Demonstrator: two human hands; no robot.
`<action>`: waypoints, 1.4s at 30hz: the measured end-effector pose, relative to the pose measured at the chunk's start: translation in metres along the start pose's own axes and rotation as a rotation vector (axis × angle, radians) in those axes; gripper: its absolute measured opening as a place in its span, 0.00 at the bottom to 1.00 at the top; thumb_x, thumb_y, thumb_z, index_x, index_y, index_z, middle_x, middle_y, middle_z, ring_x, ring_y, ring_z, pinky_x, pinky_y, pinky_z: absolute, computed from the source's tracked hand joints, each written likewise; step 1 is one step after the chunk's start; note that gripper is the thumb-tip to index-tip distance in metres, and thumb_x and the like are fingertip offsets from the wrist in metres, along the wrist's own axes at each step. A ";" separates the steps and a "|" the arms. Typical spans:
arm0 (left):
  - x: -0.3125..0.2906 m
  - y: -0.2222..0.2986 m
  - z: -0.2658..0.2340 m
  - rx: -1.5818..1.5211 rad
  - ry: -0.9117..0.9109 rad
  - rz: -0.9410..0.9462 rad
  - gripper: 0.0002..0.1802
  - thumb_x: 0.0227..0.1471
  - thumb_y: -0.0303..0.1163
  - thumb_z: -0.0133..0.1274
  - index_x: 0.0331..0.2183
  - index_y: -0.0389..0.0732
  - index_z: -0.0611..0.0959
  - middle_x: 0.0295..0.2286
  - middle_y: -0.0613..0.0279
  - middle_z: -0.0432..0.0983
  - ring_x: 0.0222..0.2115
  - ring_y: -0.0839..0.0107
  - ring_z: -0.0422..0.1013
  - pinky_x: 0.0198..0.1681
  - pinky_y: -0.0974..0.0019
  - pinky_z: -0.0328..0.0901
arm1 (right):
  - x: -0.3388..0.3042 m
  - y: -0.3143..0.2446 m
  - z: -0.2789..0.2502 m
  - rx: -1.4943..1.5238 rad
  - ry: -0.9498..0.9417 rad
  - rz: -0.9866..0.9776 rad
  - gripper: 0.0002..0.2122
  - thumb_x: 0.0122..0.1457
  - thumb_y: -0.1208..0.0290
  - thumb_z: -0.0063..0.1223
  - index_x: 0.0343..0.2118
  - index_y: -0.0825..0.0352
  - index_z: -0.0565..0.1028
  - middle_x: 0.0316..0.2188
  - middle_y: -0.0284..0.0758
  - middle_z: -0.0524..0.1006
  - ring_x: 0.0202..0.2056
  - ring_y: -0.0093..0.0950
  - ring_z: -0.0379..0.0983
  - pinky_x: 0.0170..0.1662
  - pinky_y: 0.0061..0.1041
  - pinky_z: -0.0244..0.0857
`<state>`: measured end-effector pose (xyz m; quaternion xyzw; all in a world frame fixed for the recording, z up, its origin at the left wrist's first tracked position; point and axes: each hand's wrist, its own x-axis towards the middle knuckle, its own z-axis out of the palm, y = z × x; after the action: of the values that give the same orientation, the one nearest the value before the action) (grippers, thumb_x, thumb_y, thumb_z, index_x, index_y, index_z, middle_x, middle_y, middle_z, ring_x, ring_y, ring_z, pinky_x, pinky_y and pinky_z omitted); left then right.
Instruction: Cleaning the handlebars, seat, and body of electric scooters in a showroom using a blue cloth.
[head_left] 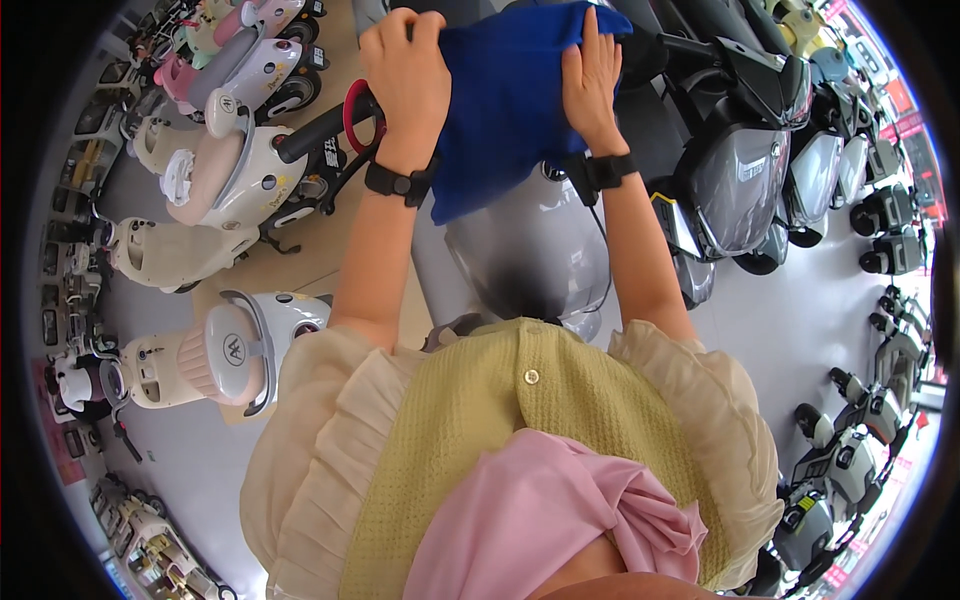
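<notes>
A blue cloth (505, 110) is spread between my two hands at the top of the view, with one corner pointing down toward me. My left hand (408, 80) is closed, fingers curled at the cloth's left edge; its fingertips are hidden. My right hand (595, 85) lies along the cloth's right side with its fingers stretched out and the thumb apart. Below the cloth is the rounded, glossy grey body of a scooter (535, 245), close in front of me. The cloth hides part of it. Both wrists wear black bands, and a thin cable runs down from the right one.
Cream scooters (235, 350) stand to the left, one with a black bar and a red ring (357, 115) near my left wrist. Dark grey scooters (740, 180) crowd close on the right. More scooters line both far sides. Grey floor (745, 310) shows between the rows.
</notes>
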<state>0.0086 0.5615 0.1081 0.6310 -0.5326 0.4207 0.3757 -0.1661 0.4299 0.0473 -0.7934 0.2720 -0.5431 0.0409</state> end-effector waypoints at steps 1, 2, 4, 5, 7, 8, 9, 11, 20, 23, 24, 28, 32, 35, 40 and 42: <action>-0.007 0.002 -0.003 0.031 -0.020 0.057 0.06 0.50 0.29 0.56 0.33 0.48 0.81 0.34 0.71 0.73 0.41 0.63 0.69 0.44 0.60 0.63 | -0.006 0.003 0.000 0.059 0.009 0.027 0.25 0.69 0.62 0.32 0.66 0.67 0.55 0.58 0.44 0.64 0.63 0.40 0.54 0.67 0.41 0.38; -0.012 0.004 -0.005 0.054 -0.046 0.102 0.06 0.48 0.28 0.56 0.32 0.48 0.81 0.34 0.72 0.73 0.41 0.65 0.68 0.45 0.60 0.62 | -0.015 0.005 -0.001 0.100 0.020 0.040 0.26 0.68 0.62 0.32 0.66 0.68 0.54 0.58 0.44 0.64 0.63 0.42 0.52 0.67 0.44 0.33; -0.022 0.014 -0.010 -0.024 -0.084 0.205 0.08 0.46 0.27 0.56 0.32 0.49 0.83 0.36 0.75 0.73 0.41 0.68 0.67 0.45 0.61 0.59 | -0.032 0.005 -0.002 0.092 0.072 0.044 0.27 0.66 0.63 0.34 0.65 0.70 0.54 0.56 0.45 0.65 0.61 0.46 0.54 0.65 0.46 0.37; -0.029 0.023 -0.015 -0.011 -0.079 0.241 0.09 0.47 0.28 0.55 0.34 0.49 0.83 0.36 0.75 0.72 0.41 0.68 0.66 0.45 0.60 0.59 | -0.040 0.005 -0.004 0.095 0.060 0.062 0.27 0.66 0.63 0.34 0.65 0.70 0.54 0.56 0.45 0.65 0.60 0.47 0.54 0.65 0.46 0.38; -0.041 0.038 -0.028 0.093 -0.120 0.160 0.10 0.50 0.30 0.55 0.37 0.47 0.84 0.36 0.69 0.72 0.40 0.67 0.65 0.45 0.60 0.58 | -0.052 0.002 -0.010 0.105 0.049 0.108 0.27 0.66 0.62 0.35 0.65 0.71 0.54 0.56 0.46 0.65 0.59 0.48 0.55 0.63 0.45 0.40; -0.047 0.047 -0.036 0.142 -0.144 0.106 0.10 0.50 0.31 0.55 0.38 0.47 0.84 0.36 0.67 0.72 0.40 0.67 0.64 0.46 0.60 0.57 | -0.054 -0.001 -0.013 -0.003 0.095 0.079 0.26 0.64 0.64 0.38 0.64 0.70 0.58 0.52 0.45 0.69 0.55 0.47 0.59 0.59 0.44 0.48; -0.052 0.054 -0.044 0.190 -0.168 0.050 0.10 0.51 0.31 0.54 0.38 0.47 0.84 0.35 0.65 0.72 0.40 0.67 0.64 0.46 0.59 0.57 | -0.055 -0.005 -0.016 -0.107 0.075 0.094 0.26 0.63 0.66 0.39 0.63 0.70 0.59 0.49 0.45 0.70 0.54 0.46 0.60 0.58 0.44 0.50; -0.052 0.061 -0.048 0.131 -0.293 -0.014 0.17 0.53 0.33 0.52 0.46 0.41 0.80 0.33 0.58 0.71 0.34 0.61 0.67 0.40 0.59 0.63 | -0.054 -0.018 -0.023 -0.289 0.048 0.126 0.25 0.61 0.68 0.42 0.62 0.70 0.62 0.44 0.44 0.73 0.51 0.45 0.63 0.56 0.42 0.54; -0.039 0.071 -0.028 -0.686 -0.390 -0.583 0.35 0.55 0.28 0.49 0.60 0.24 0.57 0.42 0.42 0.70 0.40 0.48 0.71 0.41 0.58 0.69 | 0.012 -0.046 -0.020 0.278 -0.070 -0.171 0.27 0.58 0.78 0.45 0.63 0.68 0.59 0.42 0.44 0.68 0.45 0.40 0.63 0.53 0.32 0.56; -0.027 0.070 -0.008 -0.585 -0.231 -0.412 0.35 0.54 0.26 0.50 0.60 0.25 0.57 0.48 0.39 0.67 0.45 0.46 0.68 0.48 0.56 0.66 | 0.043 -0.023 -0.012 0.289 -0.021 -0.234 0.25 0.57 0.73 0.51 0.59 0.69 0.65 0.42 0.45 0.74 0.45 0.44 0.66 0.52 0.35 0.60; -0.023 0.068 -0.001 -0.353 -0.170 -0.178 0.34 0.54 0.28 0.51 0.59 0.26 0.60 0.52 0.39 0.65 0.49 0.44 0.64 0.53 0.53 0.62 | 0.053 -0.010 -0.012 0.297 -0.122 -0.179 0.26 0.61 0.70 0.48 0.62 0.70 0.60 0.50 0.49 0.68 0.52 0.47 0.62 0.58 0.37 0.56; 0.002 0.069 0.032 -0.234 -0.077 -0.050 0.33 0.52 0.36 0.54 0.56 0.30 0.67 0.50 0.41 0.68 0.49 0.47 0.64 0.51 0.49 0.61 | 0.075 0.033 -0.002 0.253 -0.202 -0.113 0.25 0.64 0.67 0.45 0.62 0.72 0.59 0.56 0.53 0.66 0.58 0.48 0.62 0.62 0.39 0.53; 0.025 0.078 0.050 0.002 -0.105 0.057 0.25 0.52 0.40 0.55 0.50 0.39 0.75 0.43 0.54 0.72 0.45 0.56 0.67 0.47 0.52 0.62 | 0.086 0.072 0.019 0.280 -0.050 -0.204 0.23 0.61 0.66 0.48 0.59 0.67 0.66 0.44 0.46 0.74 0.48 0.44 0.67 0.54 0.36 0.60; 0.031 0.093 0.054 0.123 -0.150 0.190 0.25 0.51 0.43 0.55 0.50 0.45 0.76 0.43 0.56 0.72 0.46 0.58 0.67 0.49 0.52 0.60 | 0.074 0.104 0.027 0.282 -0.016 -0.050 0.24 0.63 0.61 0.45 0.59 0.66 0.66 0.47 0.46 0.73 0.51 0.43 0.67 0.56 0.36 0.58; -0.004 0.114 0.034 0.028 -0.344 0.408 0.25 0.50 0.39 0.56 0.49 0.41 0.76 0.48 0.58 0.69 0.55 0.60 0.60 0.60 0.52 0.52 | 0.021 0.128 0.032 0.507 -0.043 0.291 0.26 0.68 0.61 0.37 0.65 0.68 0.54 0.61 0.48 0.60 0.62 0.43 0.56 0.65 0.33 0.48; -0.025 0.116 0.021 -0.058 -0.351 0.334 0.26 0.51 0.39 0.56 0.51 0.41 0.75 0.50 0.58 0.69 0.55 0.60 0.61 0.61 0.53 0.51 | -0.003 0.126 0.023 0.787 -0.101 0.392 0.26 0.69 0.61 0.36 0.65 0.70 0.51 0.64 0.47 0.57 0.64 0.39 0.54 0.65 0.31 0.47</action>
<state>-0.1050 0.5332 0.0800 0.5868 -0.6985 0.3452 0.2207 -0.1949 0.3196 -0.0104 -0.6764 0.1874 -0.5478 0.4553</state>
